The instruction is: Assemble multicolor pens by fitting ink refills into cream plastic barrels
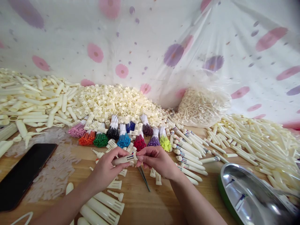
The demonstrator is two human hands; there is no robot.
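My left hand (pixel 106 168) is closed around a cream pen barrel (pixel 122 159), held level above the wooden table (pixel 150 200). My right hand (pixel 156 161) pinches the slotted end of the same barrel with fingers pressed together. A pair of metal tweezers (pixel 144 178) lies on the table just under my right hand. Bundles of coloured refills (pixel 122 136) stand in a row right behind both hands.
Heaps of cream pen parts (pixel 100 103) fill the back and left. Finished pens (pixel 189 150) lie at the right, beside a clear bag of small parts (pixel 201 106). A metal bowl (pixel 246 193) sits lower right, a black phone (pixel 23 172) at left, loose barrels (pixel 103 206) near me.
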